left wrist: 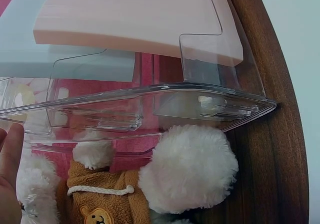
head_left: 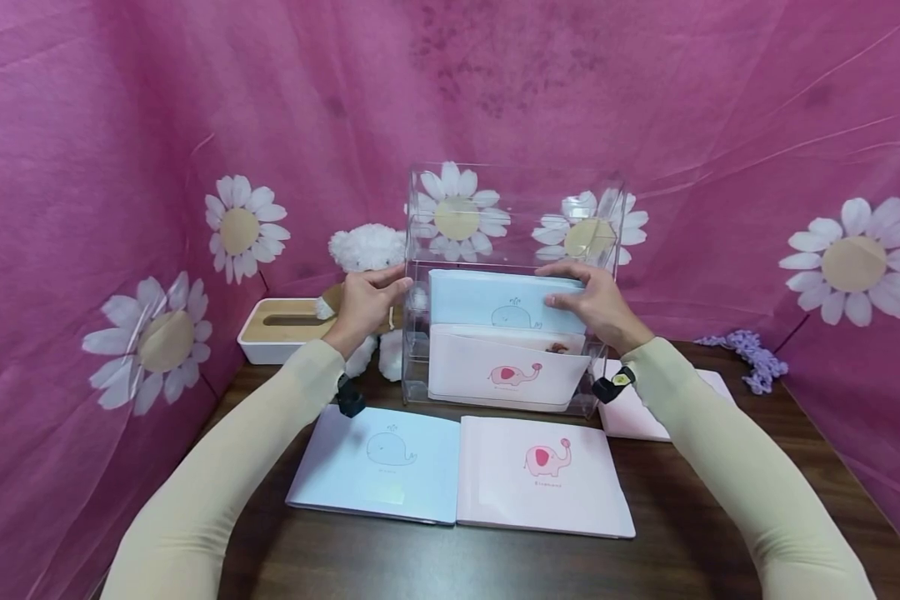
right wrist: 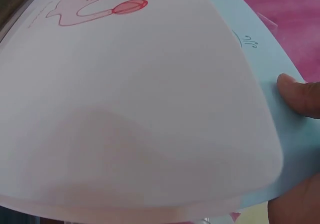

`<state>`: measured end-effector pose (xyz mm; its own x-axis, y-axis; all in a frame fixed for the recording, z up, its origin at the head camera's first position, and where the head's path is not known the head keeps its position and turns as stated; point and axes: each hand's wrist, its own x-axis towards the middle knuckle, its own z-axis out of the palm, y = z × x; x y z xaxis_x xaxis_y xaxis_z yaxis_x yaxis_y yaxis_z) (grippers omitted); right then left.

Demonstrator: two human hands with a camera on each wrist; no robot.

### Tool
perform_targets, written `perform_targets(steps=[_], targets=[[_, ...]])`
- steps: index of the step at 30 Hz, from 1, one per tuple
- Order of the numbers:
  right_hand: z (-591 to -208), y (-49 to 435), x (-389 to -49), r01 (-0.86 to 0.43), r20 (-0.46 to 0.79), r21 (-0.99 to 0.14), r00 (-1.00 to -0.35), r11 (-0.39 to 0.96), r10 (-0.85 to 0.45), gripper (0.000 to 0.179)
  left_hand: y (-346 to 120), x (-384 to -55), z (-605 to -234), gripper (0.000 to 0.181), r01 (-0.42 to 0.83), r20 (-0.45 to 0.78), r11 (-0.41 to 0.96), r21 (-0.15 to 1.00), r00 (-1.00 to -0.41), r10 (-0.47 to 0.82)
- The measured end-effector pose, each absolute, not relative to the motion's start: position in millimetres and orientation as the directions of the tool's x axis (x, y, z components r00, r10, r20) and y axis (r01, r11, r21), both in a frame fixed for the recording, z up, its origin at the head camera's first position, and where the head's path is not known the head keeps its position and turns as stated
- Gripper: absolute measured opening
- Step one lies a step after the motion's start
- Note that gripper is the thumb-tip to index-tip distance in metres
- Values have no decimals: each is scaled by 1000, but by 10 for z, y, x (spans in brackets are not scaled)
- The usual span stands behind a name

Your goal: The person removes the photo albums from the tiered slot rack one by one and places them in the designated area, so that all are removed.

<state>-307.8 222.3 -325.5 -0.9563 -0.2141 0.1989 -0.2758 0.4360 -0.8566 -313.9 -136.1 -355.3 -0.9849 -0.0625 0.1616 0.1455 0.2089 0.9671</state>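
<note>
A clear acrylic rack (head_left: 510, 175) stands at the back of the table, holding pale blue whale-print albums (head_left: 465, 296) behind pink elephant-print ones (head_left: 457, 367). My right hand (head_left: 596, 304) grips the blue album at its upper right, thumb (right wrist: 295, 97) flat on the front cover and the other fingers over the top edge. On the opposite side, my left hand (head_left: 367, 304) touches the rack's left side with fingers stretched out; in the left wrist view one finger (left wrist: 10, 159) lies against the outer wall.
A blue whale album (head_left: 345, 467) and a pink elephant album (head_left: 510, 492) lie side by side in front. Another pink album (head_left: 633, 421) lies right of the rack. A white plush toy (head_left: 367, 246) and a wood-topped tissue box (head_left: 273, 333) stand left; purple knitted flowers (head_left: 757, 358) lie right.
</note>
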Motion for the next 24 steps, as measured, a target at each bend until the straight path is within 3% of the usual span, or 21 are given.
perform_targets(steps=[13, 19, 24], targets=[[-3129, 2210, -3007, -289, 265, -902, -957, 321, -118, 47, -1361, -3118, -3536, 42, 161, 178, 202, 966, -982, -66], [-2963, 2271, -2950, -355, 350, -886, -934, 297, -72, 45, -1359, -3120, -3533, 41, 152, 167, 196, 969, -984, -66], [-2807, 2378, -2882, -421, 426, -885, -904, 201, -17, 42, -1358, -3135, -3531, 40, 172, 187, 187, 967, -981, -61]])
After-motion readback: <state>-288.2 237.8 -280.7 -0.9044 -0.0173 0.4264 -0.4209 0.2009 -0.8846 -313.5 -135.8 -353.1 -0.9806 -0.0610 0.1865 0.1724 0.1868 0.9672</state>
